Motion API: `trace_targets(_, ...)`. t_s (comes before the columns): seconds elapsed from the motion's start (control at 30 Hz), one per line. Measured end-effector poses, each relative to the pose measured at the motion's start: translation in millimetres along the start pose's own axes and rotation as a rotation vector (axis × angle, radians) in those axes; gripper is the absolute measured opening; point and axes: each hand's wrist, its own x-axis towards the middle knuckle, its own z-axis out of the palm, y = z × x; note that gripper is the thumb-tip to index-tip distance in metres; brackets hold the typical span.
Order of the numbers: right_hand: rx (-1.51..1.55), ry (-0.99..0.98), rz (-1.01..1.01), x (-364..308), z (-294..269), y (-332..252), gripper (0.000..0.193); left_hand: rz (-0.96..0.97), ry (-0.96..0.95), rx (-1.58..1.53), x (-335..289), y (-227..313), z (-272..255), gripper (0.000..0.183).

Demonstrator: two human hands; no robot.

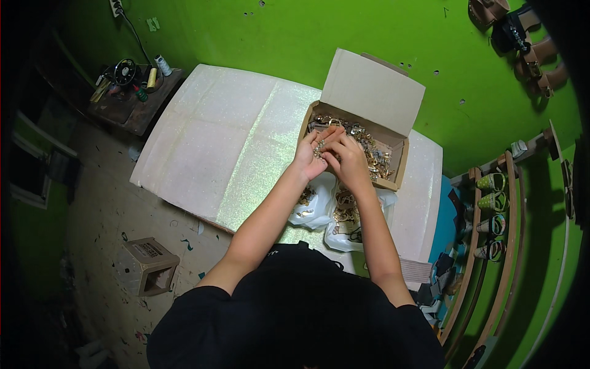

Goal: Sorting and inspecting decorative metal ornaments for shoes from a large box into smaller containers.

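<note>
Black shirt (295,301): it filled the nearest part of the view, and two bare forearms (261,221) reached forward from it.
White plastic bags (313,218): they lay open on the pale, glittering table (184,123), just beyond the shirt, with gold-coloured fittings inside.
Left hand (306,155): its palm was turned upward and curled around some small shiny pieces (318,149), so it was holding them.
Right hand (350,161): it bent over the left one, with the fingertips at the pieces; whether they were pinched on one piece or only touching, I could not tell.
Good handling: the step seemed to be picking among the pieces with the fingers; in my judgement, it called for a level, cupped left palm, a light fingertip pinch, and staying close over the cardboard box (402,169), because such small things could slip out.
Pieces and grip: the pieces were in the hollow of the left palm, between the two hands and just beside the right fingertips.
Box content: many gold and silver fittings (380,161) lay in a heap, under the raised flap (372,92).
Green wall (246,37): it stood behind the table.
</note>
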Motion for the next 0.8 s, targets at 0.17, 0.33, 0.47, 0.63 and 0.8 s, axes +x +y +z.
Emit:
trace_targets(0.17, -0.011, 0.016, -0.001, 6, -4, 1, 0.012, -0.013, -0.005, 0.009, 2, 1, -3, 0.047)
trace_targets(0.33, 0.31, 0.093, 0.184, 9, -8, 2, 0.009, -0.011, 0.056, -0.044, -3, 1, 5, 0.044)
trace_targets(0.47, 0.387, 0.042, 0.432, -1, -9, 5, 0.011, 0.007, 0.025, -0.204, -2, 13, -6, 0.039)
trace_targets(0.63, 0.677, 0.041, 0.512, -23, 2, 18, 0.01, 0.027, -0.001, -0.216, 0, 21, -15, 0.041)
trace_targets(0.8, 0.684, 0.031, 0.552, -32, 2, 19, 0.009, 0.04, -0.005, -0.215, -1, 22, -15, 0.041)
